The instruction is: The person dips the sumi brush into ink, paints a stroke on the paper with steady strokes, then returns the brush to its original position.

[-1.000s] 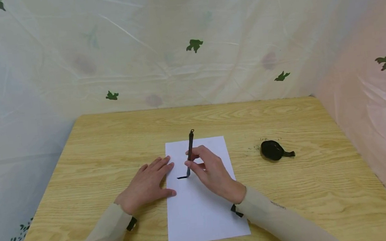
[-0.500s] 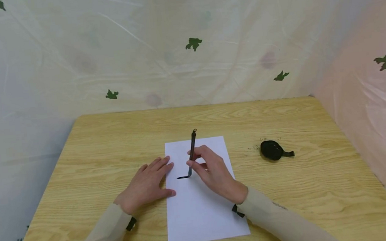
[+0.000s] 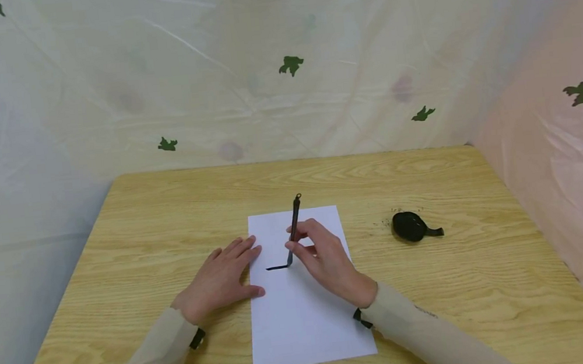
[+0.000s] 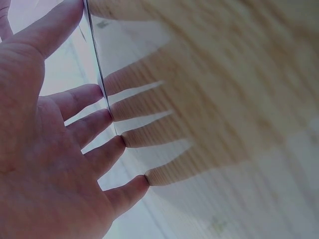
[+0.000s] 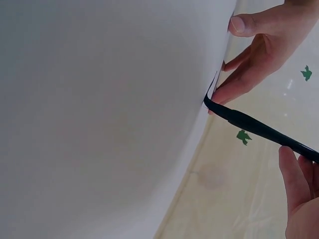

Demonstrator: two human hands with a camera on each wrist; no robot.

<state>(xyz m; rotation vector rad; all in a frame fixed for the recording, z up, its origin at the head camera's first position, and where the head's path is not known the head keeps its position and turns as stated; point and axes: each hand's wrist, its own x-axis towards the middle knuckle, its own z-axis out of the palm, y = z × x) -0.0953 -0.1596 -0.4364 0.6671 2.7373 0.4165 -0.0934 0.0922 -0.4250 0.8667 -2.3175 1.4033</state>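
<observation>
My right hand pinches a dark calligraphy brush between thumb and fingers, its looped end up. In the right wrist view, the bent bristles of the brush meet the white paper. A thin black ink stroke runs leftward from the brush tip. My left hand lies with fingers spread, tips on the paper's left edge. In the left wrist view, the fingertips of that left hand meet the glossy tabletop, which mirrors them.
A small black ink dish with a short handle sits to the right of the paper, dark specks beside it. The wooden table ends at a pale hanging sheet with green leaf shapes at the back and sides.
My right hand has drawn the brush slightly to the right across the paper, and the black stroke has grown longer. The left hand has stayed in place.
</observation>
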